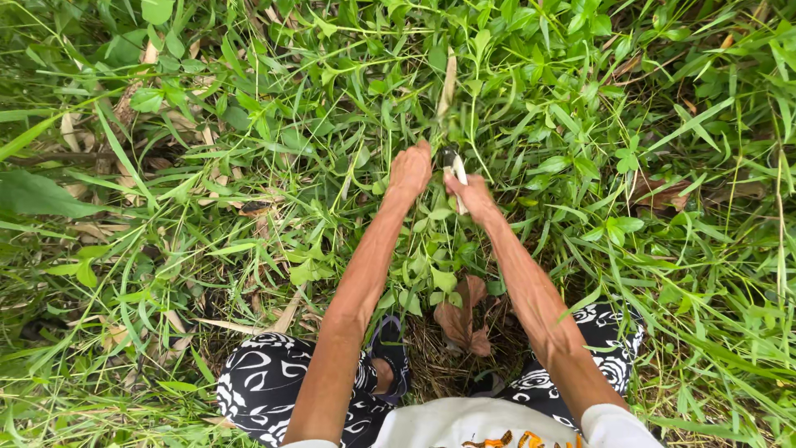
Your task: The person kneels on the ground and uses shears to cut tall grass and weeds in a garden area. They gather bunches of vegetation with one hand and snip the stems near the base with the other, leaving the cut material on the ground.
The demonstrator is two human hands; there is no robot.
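**Two Hands at Work in Dense Ground Greenery**

The scene is set outdoors, on ground that is almost wholly covered by a thick tangle of green weeds (531, 108), long grass blades (124, 158) and broad-leaved creepers. Between the stems, patches of dry straw and pale, papery dead leaves are seen, most thickly at the left. A small bare patch of brown, fibrous litter (431, 365) is exposed directly in front of the person, and on it a curled, dry brown leaf (463, 319) is lying.

The view is taken from above, past a white shirt hem and over legs clad in black trousers (265, 386) patterned with white swirls. A dark sandal (390, 348) is worn on the left foot, seen between the left arm and the brown leaf.

Both bare arms are stretched forward into the plants. The left hand (410, 170) is closed into a fist around a bunch of green stems, which are gathered upright within it. The right hand (471, 195) is curled tightly around the pale handle of a small cutting tool (454, 170); a dark part is seen at the tool's upper end, though its exact shape cannot be made out among the leaves. The tool is held just beside the left fist, near the gripped stems, at the centre of the view, with the two hands close together but apart.
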